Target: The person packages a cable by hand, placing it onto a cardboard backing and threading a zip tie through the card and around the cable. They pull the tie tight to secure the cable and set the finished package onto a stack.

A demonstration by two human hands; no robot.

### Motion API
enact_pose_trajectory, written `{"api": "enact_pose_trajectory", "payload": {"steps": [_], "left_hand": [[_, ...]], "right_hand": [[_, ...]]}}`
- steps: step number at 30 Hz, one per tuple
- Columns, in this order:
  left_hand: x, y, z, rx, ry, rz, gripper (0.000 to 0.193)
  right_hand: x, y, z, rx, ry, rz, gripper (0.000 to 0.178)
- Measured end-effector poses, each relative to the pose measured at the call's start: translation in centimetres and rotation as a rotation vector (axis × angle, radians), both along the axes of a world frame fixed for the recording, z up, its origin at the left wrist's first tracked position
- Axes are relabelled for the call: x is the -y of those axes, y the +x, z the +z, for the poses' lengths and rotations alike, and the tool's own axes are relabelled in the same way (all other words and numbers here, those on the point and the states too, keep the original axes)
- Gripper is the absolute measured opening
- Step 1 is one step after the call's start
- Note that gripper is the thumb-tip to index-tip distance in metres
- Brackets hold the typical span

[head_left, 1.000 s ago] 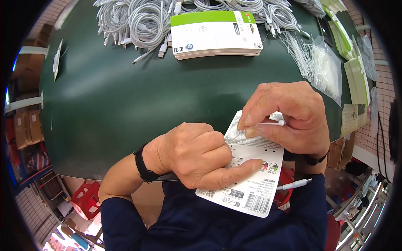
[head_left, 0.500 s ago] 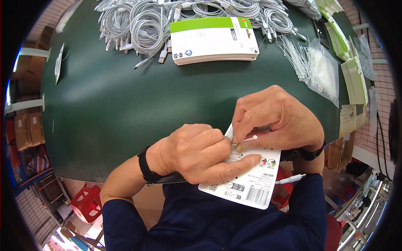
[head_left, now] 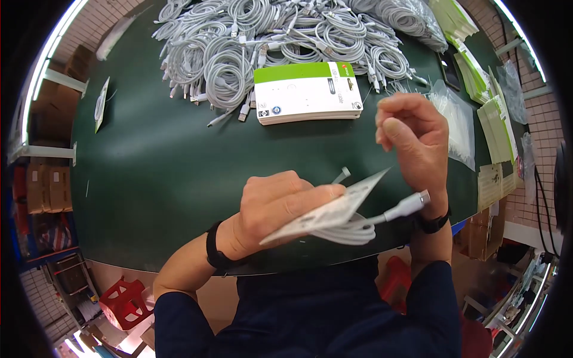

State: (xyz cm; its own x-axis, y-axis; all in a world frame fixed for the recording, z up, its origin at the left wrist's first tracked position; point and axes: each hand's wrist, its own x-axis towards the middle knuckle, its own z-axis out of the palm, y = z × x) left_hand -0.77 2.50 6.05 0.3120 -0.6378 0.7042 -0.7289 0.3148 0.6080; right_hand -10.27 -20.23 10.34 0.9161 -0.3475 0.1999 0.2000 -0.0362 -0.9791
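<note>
My left hand (head_left: 274,206) grips a white printed packaging card (head_left: 334,209), tilted almost edge-on, with a coiled white cable (head_left: 352,230) under it. One cable plug (head_left: 412,206) sticks out to the right and another end (head_left: 341,175) pokes up above the card. Raised above and to the right of the card, my right hand (head_left: 415,137) has its fingers curled loosely and appears to hold nothing.
A stack of green-and-white cards (head_left: 307,92) lies on the dark green table (head_left: 155,173). Behind it spreads a heap of coiled white cables (head_left: 250,42). Clear plastic bags (head_left: 456,119) and more green-edged cards (head_left: 495,113) lie at the right. A red stool (head_left: 122,295) stands below.
My right hand has let go of the card and lifted up and away to the right. My left hand has turned the card from flat to nearly edge-on, exposing the cable.
</note>
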Motion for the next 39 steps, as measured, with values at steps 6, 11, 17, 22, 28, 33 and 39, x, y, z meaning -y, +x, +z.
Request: {"api": "enact_pose_trajectory", "payload": {"steps": [6, 11, 17, 22, 28, 33, 39], "left_hand": [[1.1, 0.1, 0.2, -0.571, -0.046, 0.226, 0.019], [2.7, 1.2, 1.4, -1.011, -0.033, 0.257, 0.015], [4.4, 1.2, 1.2, -1.072, -0.101, 0.24, 0.016], [5.6, 0.9, 0.4, -1.002, -0.199, 0.231, 0.019], [6.5, 0.8, 0.0, -1.03, -0.241, 0.237, 0.022], [6.9, 0.8, -0.7, -0.941, -0.275, 0.243, 0.025], [6.3, 0.9, -0.5, -1.146, -0.256, 0.222, 0.027]], "right_hand": [[-0.3, -0.4, -0.8, 0.362, -0.192, -0.181, 0.023], [-3.5, 0.5, -0.1, 0.573, -0.837, -0.027, 0.029], [-3.9, 1.0, -2.2, 0.543, -1.248, -0.14, 0.034], [-3.7, 1.1, -2.3, 0.535, -1.276, -0.246, 0.031], [-3.5, 1.5, -2.9, 0.54, -1.319, -0.284, 0.026], [-4.0, 1.3, -3.0, 0.541, -1.276, -0.235, 0.029], [-4.3, 1.4, -3.0, 0.523, -1.163, -0.158, 0.03]]}}
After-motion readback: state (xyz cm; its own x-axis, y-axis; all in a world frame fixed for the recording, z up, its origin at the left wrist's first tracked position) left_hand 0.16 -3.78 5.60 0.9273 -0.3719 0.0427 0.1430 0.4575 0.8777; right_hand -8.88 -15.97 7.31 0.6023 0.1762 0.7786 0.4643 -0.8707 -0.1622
